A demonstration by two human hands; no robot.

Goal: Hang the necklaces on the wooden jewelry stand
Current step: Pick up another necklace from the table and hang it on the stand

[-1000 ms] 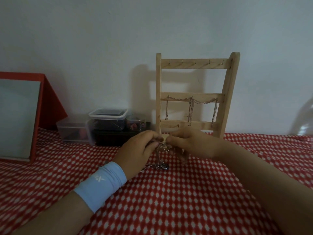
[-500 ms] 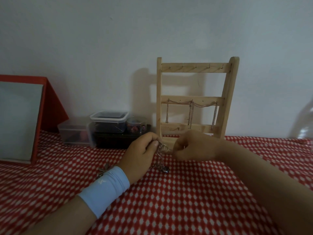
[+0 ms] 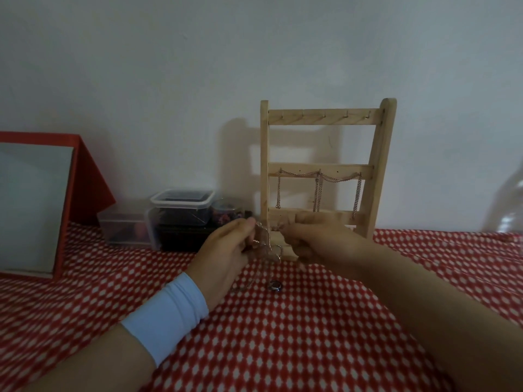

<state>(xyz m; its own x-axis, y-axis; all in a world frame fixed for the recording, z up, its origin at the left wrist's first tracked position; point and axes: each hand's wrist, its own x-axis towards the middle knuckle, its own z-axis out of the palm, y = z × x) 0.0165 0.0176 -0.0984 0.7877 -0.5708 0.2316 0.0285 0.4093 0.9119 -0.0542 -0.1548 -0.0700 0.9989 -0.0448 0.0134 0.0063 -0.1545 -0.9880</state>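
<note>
one tangled silvery necklace (image 3: 266,247) pinched between left hand (image 3: 223,250) and right hand (image 3: 319,239).

- The far centre is blocked by the wooden stand (image 3: 300,168), chains (image 3: 317,193) draped under its middle rail.
- Its left side is crowded by plastic containers (image 3: 181,205).
- Bare tablecloth (image 3: 438,250) is left at its right.

A home is suggested, likely a bedroom or living corner. The tabletop (image 3: 424,264) is covered by a red cloth (image 3: 283,335) dotted with white and is set against a plain white wall (image 3: 169,66). A wooden stand (image 3: 264,165) hung with chains (image 3: 317,193) is placed at the far edge. Plastic tubs (image 3: 181,205) of small items are stacked to its left. A red-framed panel (image 3: 31,207) is propped at the far left, and a clear bottle (image 3: 509,205) is seen at the right.
</note>
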